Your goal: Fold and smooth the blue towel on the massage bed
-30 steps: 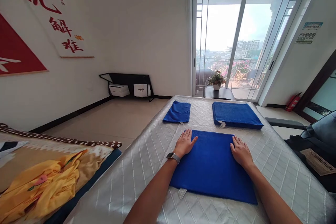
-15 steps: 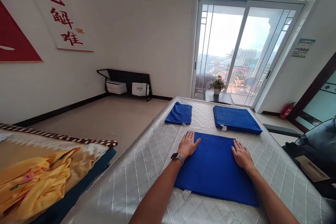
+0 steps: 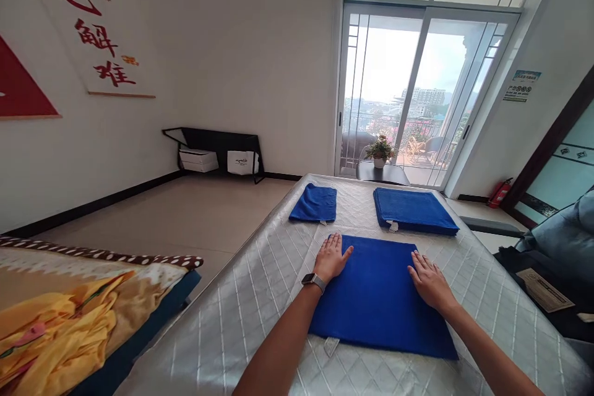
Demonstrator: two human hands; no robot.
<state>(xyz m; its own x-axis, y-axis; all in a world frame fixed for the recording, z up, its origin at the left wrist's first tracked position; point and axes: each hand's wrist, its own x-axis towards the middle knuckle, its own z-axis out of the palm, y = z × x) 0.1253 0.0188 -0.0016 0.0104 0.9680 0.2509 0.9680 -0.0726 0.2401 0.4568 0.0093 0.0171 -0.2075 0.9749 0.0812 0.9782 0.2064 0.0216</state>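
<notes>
A flat, rectangular, bright blue cloth (image 3: pixel 378 303) lies spread on a shiny silver cover with a stitched diamond pattern (image 3: pixel 250 284), a small whitish tag (image 3: pixel 331 346) sticking out from its near edge, toward the left. The person's left hand (image 3: pixel 330 261), with a square-faced watch (image 3: pixel 314 281) on the wrist, rests palm down at the cloth's far left corner, its fingers straight and its thumb spread inward over the fabric. The right hand (image 3: pixel 430 283) lies palm down along the cloth's right edge near the far corner, fingers extended and gripping nothing. Beyond the cloth's far left corner and apart from it is a smaller folded blue cloth (image 3: pixel 314 203); beyond its far right corner sits a neat stack of folded blue cloths (image 3: pixel 416 210). Well to the cloth's left lies crumpled yellow printed fabric (image 3: pixel 88 325).
</notes>
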